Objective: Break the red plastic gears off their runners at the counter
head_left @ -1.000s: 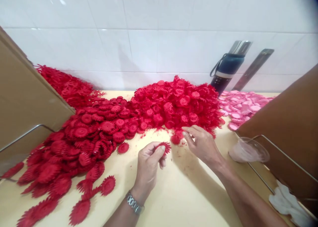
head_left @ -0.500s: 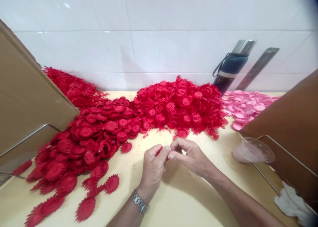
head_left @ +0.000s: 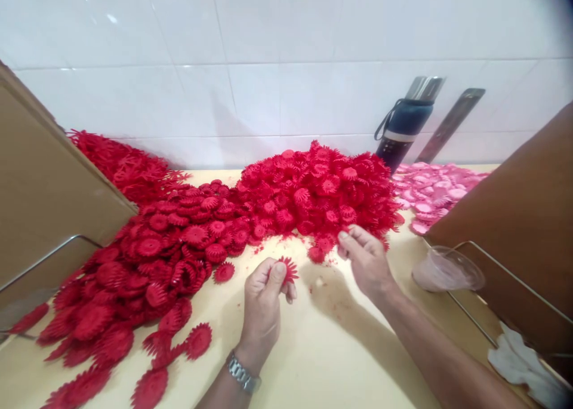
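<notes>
My left hand, with a metal-band watch on the wrist, pinches a red flower-shaped cutout between thumb and fingers. Its pointed petals stick out past the thumb. Further right and forward, my right hand has thumb and fingertips pressed together at the front edge of a heap of red fringed flower pieces. What lies between those fingertips, if anything, is too small to make out against the red heap. Several round red toothed-edge flowers are piled to the left of my left hand.
Thin red strips lie at the back left by a cardboard panel. Pink discs sit at the back right beside a blue bottle and a metal bar. Near the right brown panel stand a plastic cup and white tissue.
My hands have come apart. The right hand has moved forward and right to the red heap, while the left stays low with the red flower cutout now showing. The view has shifted slightly.
</notes>
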`<state>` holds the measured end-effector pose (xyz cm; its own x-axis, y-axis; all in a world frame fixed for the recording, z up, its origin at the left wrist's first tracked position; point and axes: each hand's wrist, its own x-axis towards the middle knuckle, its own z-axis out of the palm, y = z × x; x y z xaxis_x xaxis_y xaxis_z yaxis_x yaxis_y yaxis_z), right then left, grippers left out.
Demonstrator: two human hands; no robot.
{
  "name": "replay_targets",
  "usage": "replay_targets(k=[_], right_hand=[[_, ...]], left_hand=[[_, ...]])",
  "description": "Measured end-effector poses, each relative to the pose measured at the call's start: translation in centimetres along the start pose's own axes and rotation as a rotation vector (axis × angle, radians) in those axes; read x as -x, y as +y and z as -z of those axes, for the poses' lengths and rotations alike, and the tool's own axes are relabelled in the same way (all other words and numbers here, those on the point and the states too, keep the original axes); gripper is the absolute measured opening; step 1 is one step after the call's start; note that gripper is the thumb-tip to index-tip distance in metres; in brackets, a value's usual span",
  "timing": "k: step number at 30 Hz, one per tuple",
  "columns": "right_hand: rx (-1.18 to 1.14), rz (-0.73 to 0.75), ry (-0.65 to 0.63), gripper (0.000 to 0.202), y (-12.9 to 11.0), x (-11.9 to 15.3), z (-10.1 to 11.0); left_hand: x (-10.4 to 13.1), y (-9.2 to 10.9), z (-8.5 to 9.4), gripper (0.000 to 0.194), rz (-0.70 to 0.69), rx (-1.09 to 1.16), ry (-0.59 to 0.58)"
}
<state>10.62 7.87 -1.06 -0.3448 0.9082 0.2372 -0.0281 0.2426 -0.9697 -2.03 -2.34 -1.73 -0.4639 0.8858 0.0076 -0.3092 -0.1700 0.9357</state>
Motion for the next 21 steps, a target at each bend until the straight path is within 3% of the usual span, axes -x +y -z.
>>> replay_targets(k=[5,7,12,16,21], right_hand=[[0.850,0.135,-0.084,0.018,0.3,-1.1,2.0],[1.053,0.221,-0.095,0.014,0.3,-1.1,2.1],[0.872,0.277,-0.120,0.017,-0.3,-0.6,1.3],[0.666,0.252,-0.234,0.019,-0.9,0.0,0.3],[0.579,0.258,-0.304,0.022,-1.0,0.4,-0.2]], left_hand=[[-0.3,0.6,-0.1,0.020,0.077,0.011,-0.039],[-0.5,0.7,-0.3,0.015,0.110,0.025,-0.009],[-0.6,0.6,-0.3,0.009,0.153,0.042,0.038],[-0.5,0.5,-0.3,0.016,0.150,0.071,0.018],[-0.6,0.2,-0.3,0.022,0.136,0.047,0.055]])
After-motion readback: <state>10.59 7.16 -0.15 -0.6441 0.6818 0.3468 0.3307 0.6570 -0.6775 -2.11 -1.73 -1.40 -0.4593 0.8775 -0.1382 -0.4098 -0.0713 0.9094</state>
